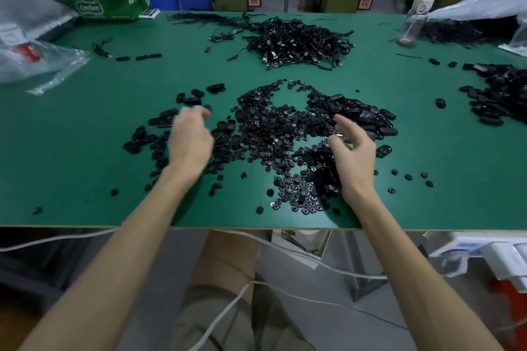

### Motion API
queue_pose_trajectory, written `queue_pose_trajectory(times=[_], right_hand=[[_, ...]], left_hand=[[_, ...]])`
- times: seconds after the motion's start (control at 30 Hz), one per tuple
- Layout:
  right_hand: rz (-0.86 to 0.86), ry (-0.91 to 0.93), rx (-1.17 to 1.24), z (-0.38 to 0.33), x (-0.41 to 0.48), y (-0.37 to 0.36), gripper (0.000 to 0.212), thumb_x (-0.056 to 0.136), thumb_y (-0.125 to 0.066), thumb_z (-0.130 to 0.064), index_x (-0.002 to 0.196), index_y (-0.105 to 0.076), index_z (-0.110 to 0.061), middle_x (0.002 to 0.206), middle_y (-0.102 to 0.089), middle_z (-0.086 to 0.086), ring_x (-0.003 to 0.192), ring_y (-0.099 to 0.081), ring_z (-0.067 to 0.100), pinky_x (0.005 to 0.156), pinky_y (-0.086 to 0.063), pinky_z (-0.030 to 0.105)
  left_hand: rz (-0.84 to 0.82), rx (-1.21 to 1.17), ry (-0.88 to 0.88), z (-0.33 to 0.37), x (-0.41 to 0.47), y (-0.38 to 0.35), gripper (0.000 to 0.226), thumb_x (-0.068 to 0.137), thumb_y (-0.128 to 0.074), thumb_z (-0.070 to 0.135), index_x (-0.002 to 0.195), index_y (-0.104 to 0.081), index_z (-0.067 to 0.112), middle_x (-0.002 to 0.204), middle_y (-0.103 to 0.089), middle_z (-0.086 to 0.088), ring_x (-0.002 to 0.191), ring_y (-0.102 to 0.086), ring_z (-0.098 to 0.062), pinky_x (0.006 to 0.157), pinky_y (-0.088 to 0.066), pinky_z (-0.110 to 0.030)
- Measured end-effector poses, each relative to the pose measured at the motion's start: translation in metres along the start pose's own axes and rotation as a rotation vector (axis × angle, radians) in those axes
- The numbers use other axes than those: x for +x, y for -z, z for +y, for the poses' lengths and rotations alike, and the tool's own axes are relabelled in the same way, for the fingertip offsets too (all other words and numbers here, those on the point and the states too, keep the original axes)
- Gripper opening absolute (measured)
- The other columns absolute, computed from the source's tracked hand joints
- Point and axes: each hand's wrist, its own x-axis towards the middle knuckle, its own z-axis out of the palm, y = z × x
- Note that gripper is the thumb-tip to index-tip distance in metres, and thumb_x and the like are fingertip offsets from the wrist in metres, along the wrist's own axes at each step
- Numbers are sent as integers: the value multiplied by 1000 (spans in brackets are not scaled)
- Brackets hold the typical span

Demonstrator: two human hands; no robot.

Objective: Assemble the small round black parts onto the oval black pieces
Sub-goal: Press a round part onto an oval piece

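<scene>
Head view: green work table (85, 151) with a broad central heap of small round black plastic parts (273, 134), loosely spread toward the near edge. Oval black plastic pieces lie in two groups: one scatter at the left of the heap (148, 139), another pile at its far right (368, 115). A tangle of black cables (299, 43) sits at the far centre; a clear bottle (413, 23) stands far right.

Left hand (189, 138) hovers over the left-hand ovals, fingers curled loosely, tips near an oval at the far side; motion blur there, so cannot tell whether anything is pinched. Right hand (355, 148) is over the right flank of the round-part heap, fingers spread and half-bent, thumb apart, nothing clearly gripped.

Judgement: pick-up step, each hand reaching for its own component; no mated pair visible in either hand.

Next move calls for isolating a single round part from its crowded neighbours, taking one oval, then aligning the two and pressing them together.
</scene>
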Motion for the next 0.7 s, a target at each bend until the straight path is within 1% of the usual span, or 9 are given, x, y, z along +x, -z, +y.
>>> queue_pose_trajectory(times=[0.07,0.13,0.17,0.23,0.33,0.4,0.53,0.63,0.7], right_hand=[[-65,75,-139,1,-1,-2,43,96,-61,-11,138,-63,-21,137,-60,-8,126,-55,1,111,-45,23],[-145,148,-313,2,-1,-5,40,97,-66,-21,137,-64,-21,138,-59,-6,131,-50,10,111,-39,26],[-194,171,-393,2,-1,-7,42,97,-68,-27,138,-63,-21,140,-58,-4,135,-45,14,111,-33,26],[-296,179,-523,2,0,-10,51,97,-69,-37,143,-59,-20,145,-55,-1,140,-35,19,113,-27,29],[-395,181,-675,5,0,-13,57,96,-68,-47,144,-59,-18,147,-54,-1,140,-32,22,116,-29,38],[-406,199,-724,6,0,-15,50,97,-67,-46,137,-65,-18,143,-57,-2,136,-38,23,114,-34,38],[-382,215,-679,6,0,-15,29,97,-70,-35,119,-74,-17,129,-62,1,125,-44,24,103,-37,33],[-362,207,-639,6,-1,-15,17,96,-72,-27,108,-77,-16,118,-62,2,120,-45,24,93,-32,27],[-349,204,-631,6,-1,-15,12,94,-74,-26,102,-77,-17,115,-62,1,117,-46,23,89,-30,27]], left_hand=[[-20,249,39,-27,13,14,35,94,-48,-15,126,-58,-5,131,-54,-27,124,-50,-38,109,-44,-46],[-85,415,96,-46,21,24,15,99,-53,-6,112,-58,-9,126,-51,-34,122,-45,-47,104,-42,-55],[-106,468,105,-53,24,27,11,101,-55,0,105,-59,-9,124,-52,-35,121,-45,-48,103,-41,-55],[-107,533,63,-63,29,27,18,104,-58,9,99,-64,-8,119,-57,-34,118,-48,-48,101,-40,-54],[-71,566,13,-65,34,24,17,101,-64,10,105,-70,-5,112,-65,-30,114,-52,-46,98,-41,-52],[-55,557,19,-64,36,23,15,99,-68,10,105,-71,-3,110,-67,-28,113,-53,-45,99,-42,-52],[-13,456,-23,-56,32,23,17,98,-70,15,109,-68,2,107,-70,-21,108,-59,-41,98,-45,-51],[-5,194,-84,-40,21,21,15,100,-68,20,109,-64,9,108,-70,-11,98,-65,-29,90,-54,-47],[-43,-38,-95,-23,12,17,12,101,-66,22,109,-62,13,108,-69,-5,85,-70,-22,82,-59,-41]])
